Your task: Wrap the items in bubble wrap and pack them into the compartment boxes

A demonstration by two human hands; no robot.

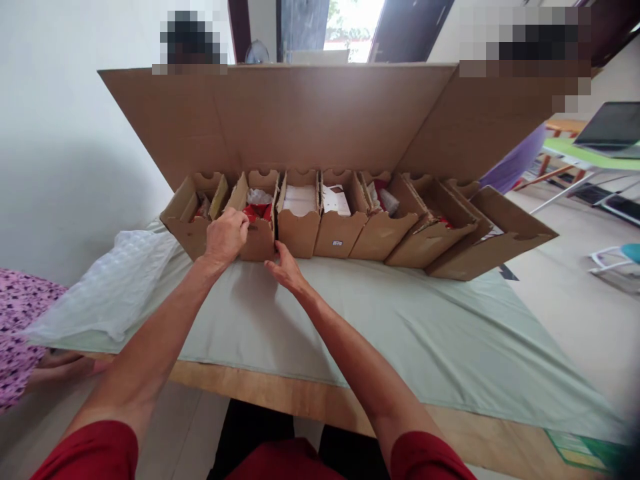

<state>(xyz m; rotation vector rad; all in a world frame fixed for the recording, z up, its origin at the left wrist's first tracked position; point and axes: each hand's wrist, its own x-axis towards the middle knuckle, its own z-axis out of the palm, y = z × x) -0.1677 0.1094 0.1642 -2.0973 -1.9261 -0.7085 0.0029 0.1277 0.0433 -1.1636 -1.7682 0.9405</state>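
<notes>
Several open-topped cardboard bins stand in a row on a cloth-covered table. My left hand is closed at the upper left edge of the second cardboard bin from the left. Red packets and a clear plastic bundle lie inside that bin. At its lower right corner is my right hand, thumb and forefinger apart, the fingertips by the narrow gap beside the neighbouring bin. That neighbour contains white packets. Some of my left fingertips are hidden behind the bin's edge.
A tall cardboard panel rises behind the bins. Bubble wrap lies on the pale green cloth at left. The rightmost bins lean over. A person's patterned clothing shows at left; a laptop sits on a far table.
</notes>
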